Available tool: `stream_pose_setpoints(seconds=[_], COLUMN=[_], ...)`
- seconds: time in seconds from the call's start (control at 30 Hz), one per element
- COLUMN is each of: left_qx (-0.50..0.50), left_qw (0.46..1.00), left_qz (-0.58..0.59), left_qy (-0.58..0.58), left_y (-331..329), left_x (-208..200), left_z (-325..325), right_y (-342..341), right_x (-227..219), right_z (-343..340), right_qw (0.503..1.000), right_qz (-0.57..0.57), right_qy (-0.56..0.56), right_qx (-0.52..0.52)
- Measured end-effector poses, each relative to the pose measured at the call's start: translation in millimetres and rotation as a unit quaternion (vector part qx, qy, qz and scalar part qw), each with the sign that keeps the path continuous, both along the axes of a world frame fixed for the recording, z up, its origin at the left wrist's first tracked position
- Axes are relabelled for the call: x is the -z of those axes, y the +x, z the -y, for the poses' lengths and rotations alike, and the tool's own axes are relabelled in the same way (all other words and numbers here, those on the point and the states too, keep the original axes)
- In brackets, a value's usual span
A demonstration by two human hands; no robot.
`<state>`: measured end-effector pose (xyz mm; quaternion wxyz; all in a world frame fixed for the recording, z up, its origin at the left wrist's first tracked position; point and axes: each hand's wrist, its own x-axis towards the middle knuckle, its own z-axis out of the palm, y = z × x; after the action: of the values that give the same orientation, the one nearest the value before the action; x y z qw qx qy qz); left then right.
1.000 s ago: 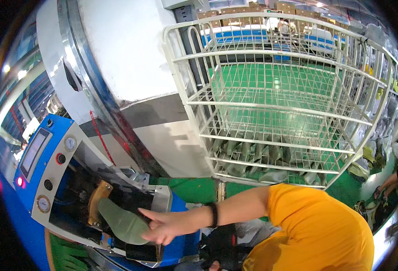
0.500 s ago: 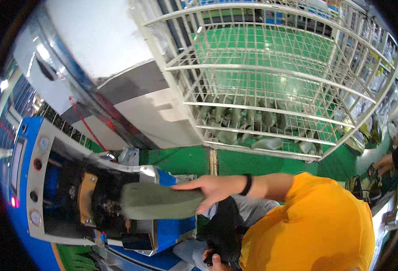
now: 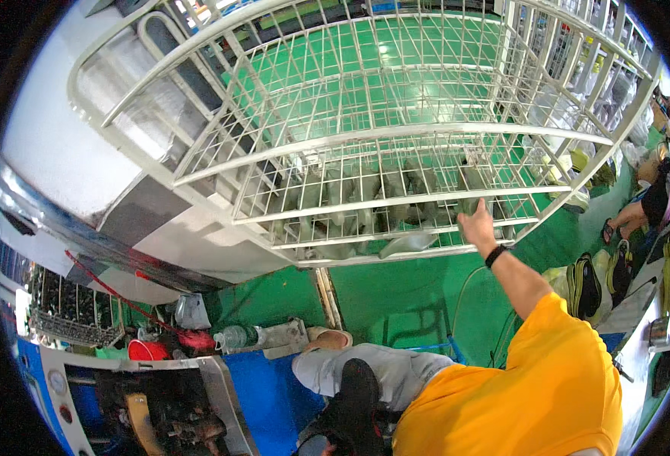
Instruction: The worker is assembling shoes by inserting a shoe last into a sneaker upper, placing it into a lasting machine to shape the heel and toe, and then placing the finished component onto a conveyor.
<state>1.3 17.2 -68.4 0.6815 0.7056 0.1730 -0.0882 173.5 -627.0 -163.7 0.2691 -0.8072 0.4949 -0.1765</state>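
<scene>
My right hand [image 3: 478, 228], with a black wristband [image 3: 495, 256], is stretched out to the low front rail of a white wire rack [image 3: 399, 132]. Its thumb and fingers appear closed on the near end of an olive-green shoe piece [image 3: 468, 181], seen through the wires; some fingers are hidden. Several similar olive shoe pieces [image 3: 367, 199] stand side by side in the rack's lower part, left of the hand. A paler piece [image 3: 409, 243] lies along the front bottom edge. My left hand does not show.
At lower left sits a blue and white machine [image 3: 248, 406] with a tan curved part [image 3: 142, 422] inside. A clear bottle [image 3: 236, 338] and red bowl [image 3: 149, 349] are behind it. Stacked shoe pieces [image 3: 586, 285] and another person's leg [image 3: 630, 216] are at the right.
My right hand has carried the olive shoe piece from the machine to the rack at the right. The view has swung toward the rack, and my left hand has dropped out of sight.
</scene>
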Motion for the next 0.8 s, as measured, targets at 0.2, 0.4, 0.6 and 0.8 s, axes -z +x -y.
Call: stream_pose_setpoints(seconds=[0.2,0.4,0.6,0.8], left_qx=[0.035,0.028,0.02,0.026], left_qw=[0.999,0.998,0.998,0.999], left_qz=[-0.023,-0.048,-0.051,-0.028], left_qy=[0.019,0.028,-0.023,-0.038], left_y=[25,33,47,46], left_x=[4,-28,-37,-44], left_z=[22,28,42,26], right_y=[16,38,36,118], right_x=[89,118,103,58], right_z=[158,182,174,41], right_qw=[0.972,0.957,0.95,0.962], right_qz=[-0.124,-0.217,-0.245,-0.164], right_qy=[-0.099,-0.086,-0.167,-0.213], right_qx=[-0.175,-0.17,-0.099,-0.052])
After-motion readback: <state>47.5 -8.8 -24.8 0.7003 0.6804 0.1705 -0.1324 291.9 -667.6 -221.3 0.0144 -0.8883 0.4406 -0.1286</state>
